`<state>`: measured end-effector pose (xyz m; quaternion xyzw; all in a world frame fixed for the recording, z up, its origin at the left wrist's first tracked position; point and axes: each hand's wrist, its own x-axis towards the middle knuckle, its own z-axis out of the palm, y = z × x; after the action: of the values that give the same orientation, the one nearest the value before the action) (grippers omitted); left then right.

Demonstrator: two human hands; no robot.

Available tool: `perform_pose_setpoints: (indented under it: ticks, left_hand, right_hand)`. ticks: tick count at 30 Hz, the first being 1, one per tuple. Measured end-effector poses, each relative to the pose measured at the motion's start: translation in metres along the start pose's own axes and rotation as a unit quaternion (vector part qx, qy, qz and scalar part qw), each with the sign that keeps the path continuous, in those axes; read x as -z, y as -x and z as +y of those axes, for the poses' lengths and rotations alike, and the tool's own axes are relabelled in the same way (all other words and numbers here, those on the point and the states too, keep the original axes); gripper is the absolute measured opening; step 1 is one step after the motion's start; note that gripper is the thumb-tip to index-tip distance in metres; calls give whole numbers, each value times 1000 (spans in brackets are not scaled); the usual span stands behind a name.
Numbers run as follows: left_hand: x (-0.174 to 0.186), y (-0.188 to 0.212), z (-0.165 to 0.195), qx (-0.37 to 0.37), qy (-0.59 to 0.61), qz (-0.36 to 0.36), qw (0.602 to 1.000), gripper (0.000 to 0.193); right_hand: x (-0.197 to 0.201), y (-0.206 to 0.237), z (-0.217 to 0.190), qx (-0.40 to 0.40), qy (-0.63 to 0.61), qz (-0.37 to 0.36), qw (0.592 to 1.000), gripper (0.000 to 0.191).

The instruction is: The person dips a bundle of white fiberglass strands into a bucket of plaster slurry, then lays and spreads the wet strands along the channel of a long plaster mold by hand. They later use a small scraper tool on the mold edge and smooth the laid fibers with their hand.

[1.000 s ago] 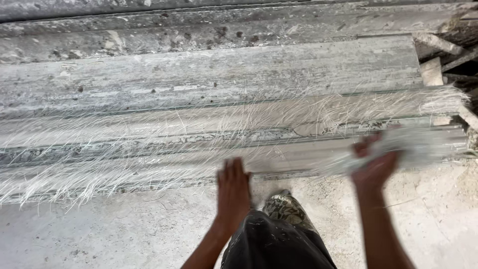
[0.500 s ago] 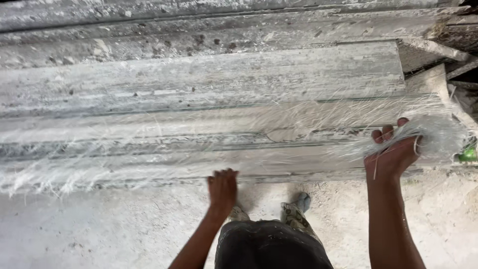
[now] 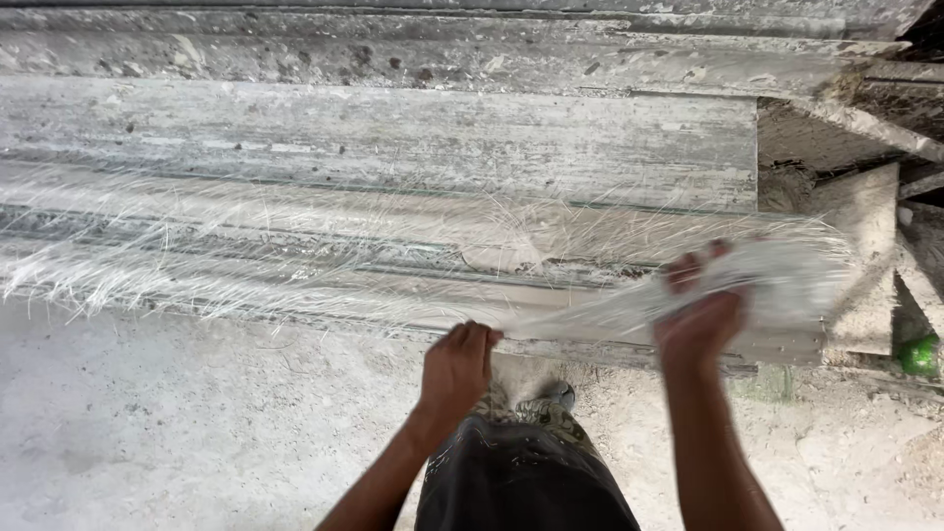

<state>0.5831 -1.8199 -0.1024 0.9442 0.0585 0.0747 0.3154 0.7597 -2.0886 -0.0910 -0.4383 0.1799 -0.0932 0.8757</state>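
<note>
A long bundle of white glassy fibres lies spread along a grey moulded slab that runs across the view. My left hand is closed on the fibres at the slab's near edge, pinching them into a strand. My right hand, blurred, grips the thicker right end of the same bundle a little above the slab. The fibres stretch taut between both hands and fan out loosely to the left.
Several stepped grey ledges rise behind the slab. Rough broken pieces and a timber frame crowd the right side. A small green object sits at the far right. Dusty concrete floor lies below, with my shoe on it.
My left hand has gone from flat and open to closed on the fibres. My right hand has gathered the right end into a tighter bunch. The view has shifted left.
</note>
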Motion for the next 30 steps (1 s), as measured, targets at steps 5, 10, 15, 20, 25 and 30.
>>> perform_pose_setpoints:
  ticks: [5, 10, 15, 20, 25, 30]
  left_hand:
    - [7, -16, -33, 45, -228, -11, 973, 29]
    - [-5, -2, 36, -27, 63, 14, 998, 46]
    - [-11, -5, 70, 46, 235, -104, 965, 22]
    - [-30, -26, 33, -88, 117, -39, 988, 17]
    - [-39, -32, 8, 37, -155, -152, 975, 45]
    - [-32, -10, 62, -58, 91, -117, 987, 51]
  right_hand:
    - [37, -42, -30, 85, -32, -14, 996, 42]
    - [6, 54, 28, 6, -169, -223, 960, 46]
    - [-12, 76, 33, -26, -170, -189, 967, 46]
    - [32, -9, -42, 104, -57, -13, 993, 38]
    - [76, -33, -92, 107, -8, 102, 989, 53]
    - [40, 48, -3, 39, -173, -156, 972, 55]
